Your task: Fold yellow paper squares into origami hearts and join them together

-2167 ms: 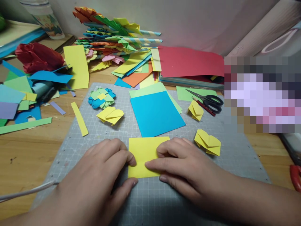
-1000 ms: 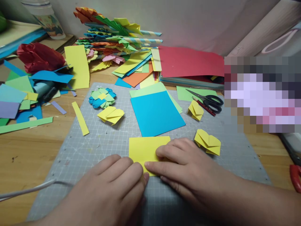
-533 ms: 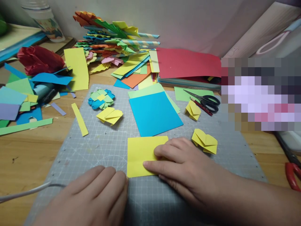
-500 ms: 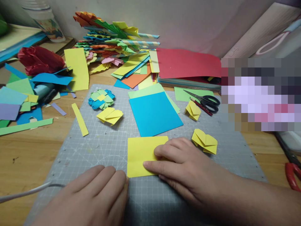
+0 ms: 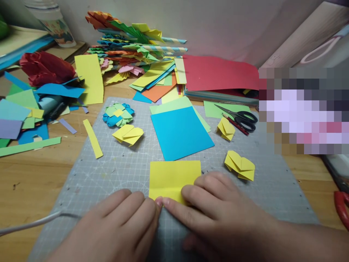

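A yellow paper (image 5: 171, 177) lies on the grey cutting mat (image 5: 114, 174), its near edge under my fingertips. My left hand (image 5: 120, 225) has its fingers together and pinches that edge at the lower left corner. My right hand (image 5: 215, 214) grips the same edge from the right, index finger pointing left and almost meeting the left fingertips. A blue paper square (image 5: 181, 133) lies just beyond the yellow paper.
Folded yellow pieces (image 5: 128, 134) (image 5: 240, 165) (image 5: 225, 128) and a blue-green paper flower (image 5: 118, 113) lie on the mat. Scissors (image 5: 240, 117) rest at the right, a red sheet (image 5: 218, 72) behind, and stacked coloured papers (image 5: 141, 43) at the back. Red handles (image 5: 342, 203) lie far right.
Both hands have slid toward me to the yellow paper's near edge. My left hand came back to the paper's corner and my right fingers drew back, baring more of the sheet.
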Tool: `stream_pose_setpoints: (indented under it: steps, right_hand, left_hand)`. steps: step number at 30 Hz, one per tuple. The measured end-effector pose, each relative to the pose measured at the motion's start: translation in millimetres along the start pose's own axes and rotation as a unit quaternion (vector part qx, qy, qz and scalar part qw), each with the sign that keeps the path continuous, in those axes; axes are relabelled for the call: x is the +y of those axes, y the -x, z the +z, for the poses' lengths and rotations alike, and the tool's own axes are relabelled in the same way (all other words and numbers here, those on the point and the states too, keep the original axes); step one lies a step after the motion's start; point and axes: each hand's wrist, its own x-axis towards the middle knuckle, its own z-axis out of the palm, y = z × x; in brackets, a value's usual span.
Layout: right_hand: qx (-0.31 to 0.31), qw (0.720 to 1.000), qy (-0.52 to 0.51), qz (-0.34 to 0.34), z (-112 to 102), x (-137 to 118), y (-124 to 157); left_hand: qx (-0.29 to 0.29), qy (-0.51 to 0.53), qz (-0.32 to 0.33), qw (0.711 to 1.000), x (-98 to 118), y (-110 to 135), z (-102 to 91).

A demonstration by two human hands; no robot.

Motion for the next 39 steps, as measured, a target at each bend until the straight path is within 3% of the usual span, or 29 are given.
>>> stream_pose_setpoints:
  steps: [3, 5, 11, 18, 24, 28, 30, 34, 39]
  right_hand:
    - [0.062, 0.996, 0.056, -0.005, 8.1, -6.4, 3.7]
    - [0.072, 0.994, 0.079, 0.005, 9.6, -10.5, 5.6]
    - [0.008, 0.991, 0.110, 0.071, -2.8, -15.4, 12.9]
    - [-0.044, 0.993, 0.092, 0.057, -14.2, -8.4, 21.8]
    - [-0.017, 0.997, 0.066, 0.048, -12.7, -6.6, 10.3]
    - [-0.015, 0.996, 0.006, 0.084, -9.1, 4.7, -0.6]
    - [-0.007, 0.997, -0.003, 0.076, -7.1, 9.0, -2.3]
    - [0.032, 0.999, -0.014, -0.008, -4.8, 11.7, -0.3]
    - [0.080, 0.996, -0.033, -0.025, -4.4, 4.3, 0.5]
  left_hand:
    - [0.003, 0.004, -0.002, 1.000, 0.5, 0.4, -1.5]
    - [0.007, 0.007, -0.005, 1.000, 1.0, 0.9, -2.8]
    - [0.009, 0.028, -0.013, 0.999, 2.0, 0.4, -3.5]
    - [0.011, 0.037, -0.005, 0.999, -0.5, -2.8, -6.1]
    - [-0.008, 0.111, -0.025, 0.994, -5.6, -28.6, -14.6]
    - [-0.020, 0.126, -0.039, 0.991, -7.3, -39.6, -13.5]
    - [-0.004, 0.120, -0.017, 0.993, -7.7, -40.4, -12.9]
    - [0.053, 0.117, 0.028, 0.991, -7.6, -39.7, -14.7]
    - [0.101, 0.129, 0.058, 0.985, -2.3, -37.4, -15.0]
